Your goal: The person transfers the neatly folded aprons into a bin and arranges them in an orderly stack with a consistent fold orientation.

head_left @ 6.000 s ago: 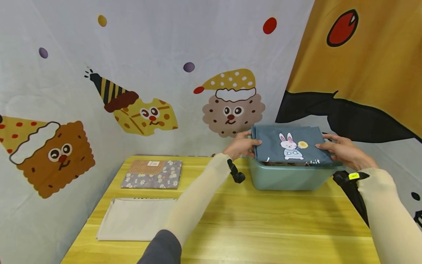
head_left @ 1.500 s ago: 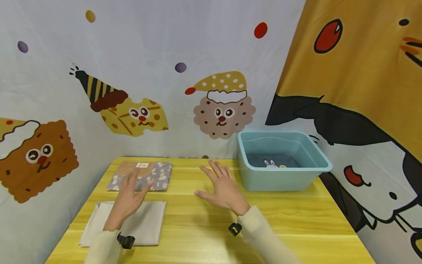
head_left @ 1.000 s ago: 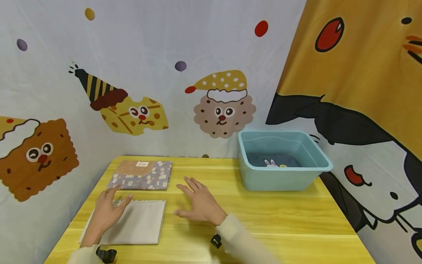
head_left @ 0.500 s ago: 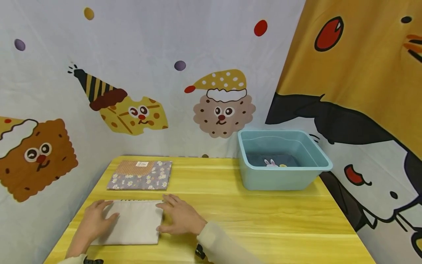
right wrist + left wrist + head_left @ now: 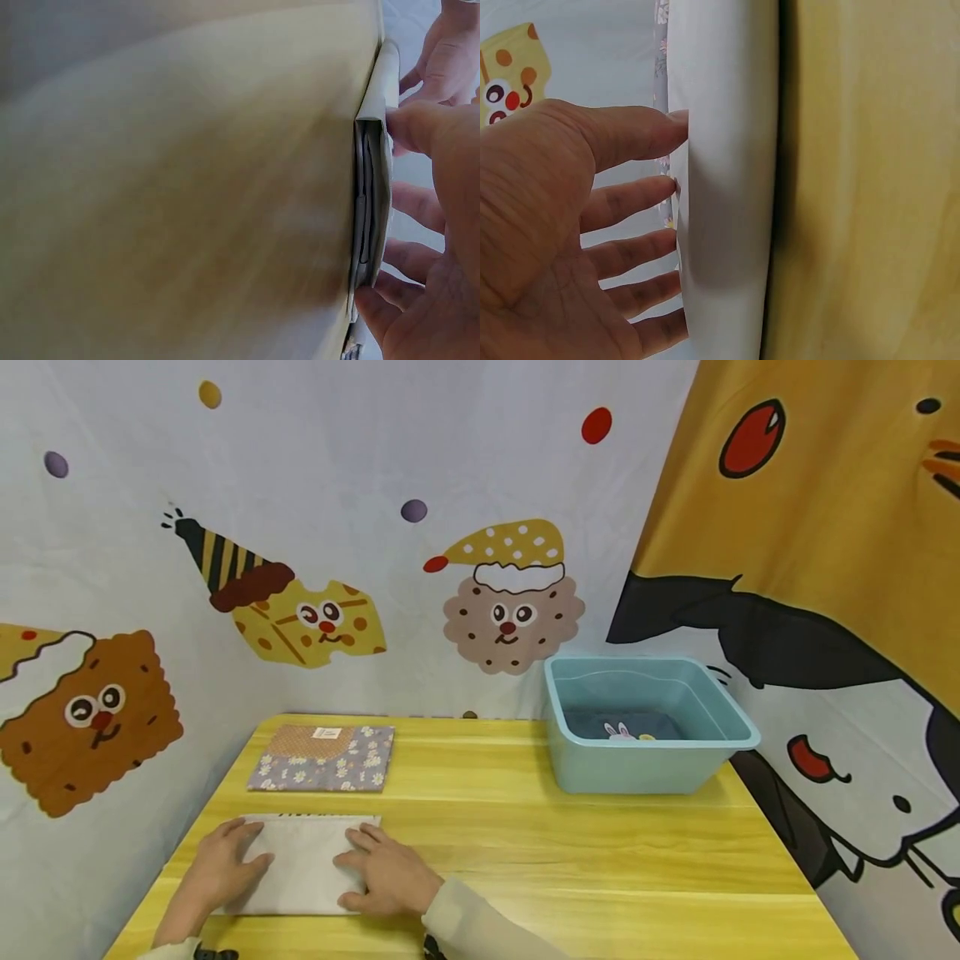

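A folded off-white cloth (image 5: pixel 300 860) lies flat at the table's front left, dark lettering just showing along its far edge. My left hand (image 5: pixel 219 870) rests its spread fingertips and thumb on the cloth's left part. On its right part my right hand (image 5: pixel 393 872) does the same. In the left wrist view the left thumb and fingertips (image 5: pixel 630 206) touch the top face of the cloth (image 5: pixel 727 172). The right wrist view shows stacked layers at the side edge of the folded cloth (image 5: pixel 367 202), with the right hand's fingers (image 5: pixel 416 206) on its top and near that edge.
Behind the white cloth lies a folded grey-purple floral cloth (image 5: pixel 318 771) with a brown patch and white label. A light blue plastic bin (image 5: pixel 630 768) stands at the back right; inside it lies a folded dark blue cloth (image 5: pixel 663 724) with a rabbit print. A cartoon curtain (image 5: pixel 337 460) hangs behind the table (image 5: pixel 570 860).
Earlier both hands held the rabbit-print cloth over the bin; now it lies inside. Both hands have since moved left and down onto the off-white cloth, which has shifted little.
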The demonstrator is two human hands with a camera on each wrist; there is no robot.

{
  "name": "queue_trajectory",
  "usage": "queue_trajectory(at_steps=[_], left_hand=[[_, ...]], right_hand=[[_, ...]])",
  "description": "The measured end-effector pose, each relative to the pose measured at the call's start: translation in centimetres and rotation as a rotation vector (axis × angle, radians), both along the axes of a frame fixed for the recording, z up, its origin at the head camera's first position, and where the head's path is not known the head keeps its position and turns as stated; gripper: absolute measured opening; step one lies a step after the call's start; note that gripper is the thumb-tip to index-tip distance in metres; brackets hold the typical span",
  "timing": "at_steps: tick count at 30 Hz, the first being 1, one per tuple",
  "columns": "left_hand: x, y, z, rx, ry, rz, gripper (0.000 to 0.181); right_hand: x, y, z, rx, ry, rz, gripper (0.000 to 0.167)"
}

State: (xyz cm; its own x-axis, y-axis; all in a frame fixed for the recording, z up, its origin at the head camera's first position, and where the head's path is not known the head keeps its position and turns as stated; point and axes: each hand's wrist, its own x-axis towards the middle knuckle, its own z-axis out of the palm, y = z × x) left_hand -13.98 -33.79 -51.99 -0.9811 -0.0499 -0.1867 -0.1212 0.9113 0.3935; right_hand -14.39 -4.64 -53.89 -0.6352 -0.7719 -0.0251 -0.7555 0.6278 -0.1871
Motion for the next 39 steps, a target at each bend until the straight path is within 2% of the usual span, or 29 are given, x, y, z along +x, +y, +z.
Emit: queue_trajectory(at_steps=[7, 14, 22, 30, 39], left_hand=[[0.0, 0.4, -0.2, 0.011, -0.005, 0.008, 0.073], [0.1, 1.4, 0.0, -0.004, 0.024, -0.002, 0.068], [-0.2, 3.4, -0.1, 0.011, 0.057, -0.006, 0.063], [-0.4, 5.7, -0.1, 0.008, 0.124, -0.055, 0.058], [-0.4, 8.7, 0.1, 0.005, 0.114, -0.064, 0.056]], right_hand=[[0.0, 0.3, 0.3, -0.015, -0.051, -0.033, 0.053], [-0.1, 1.1, 0.2, -0.027, -0.042, -0.038, 0.053], [-0.2, 3.0, 0.0, -0.098, -0.076, -0.052, 0.051], [-0.4, 5.2, -0.3, -0.163, -0.128, -0.097, 0.051], [-0.6, 8.0, -0.2, -0.199, -0.168, -0.121, 0.050]])
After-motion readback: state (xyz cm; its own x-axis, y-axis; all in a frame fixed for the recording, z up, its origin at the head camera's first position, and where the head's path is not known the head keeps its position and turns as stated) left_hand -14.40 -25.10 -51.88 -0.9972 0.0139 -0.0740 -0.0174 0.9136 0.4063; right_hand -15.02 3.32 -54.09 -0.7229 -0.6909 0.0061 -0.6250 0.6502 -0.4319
